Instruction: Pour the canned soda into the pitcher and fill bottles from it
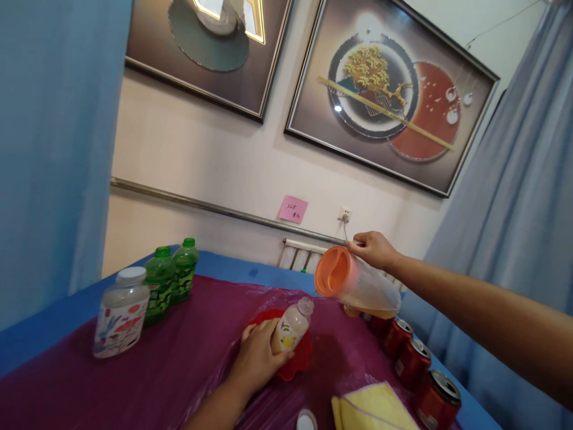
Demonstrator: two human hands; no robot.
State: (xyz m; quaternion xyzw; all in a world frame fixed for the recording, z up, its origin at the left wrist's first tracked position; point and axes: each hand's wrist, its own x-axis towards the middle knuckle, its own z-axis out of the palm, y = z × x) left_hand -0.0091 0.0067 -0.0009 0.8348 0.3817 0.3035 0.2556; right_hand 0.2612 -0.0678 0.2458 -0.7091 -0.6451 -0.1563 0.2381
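My left hand (259, 356) is wrapped round a small clear bottle (293, 325) with a yellow fruit label, its open mouth tilted to the right. Below the bottle lies a red dish (295, 365). Up and to the right, my right hand (373, 249) grips a translucent pitcher (367, 289) with an orange lid (332, 272); its handle is mostly hidden. The pitcher is tipped to the left and holds pale liquid. Its lid is just above the bottle's mouth, with a thin stream between them.
A white-capped jar (122, 313) and two green bottles (159, 286) stand at the left. Several red cans (439, 400) line the right edge. A yellow cloth (373, 409) and a white cap (307, 420) lie at the front on the purple table cover (197, 346).
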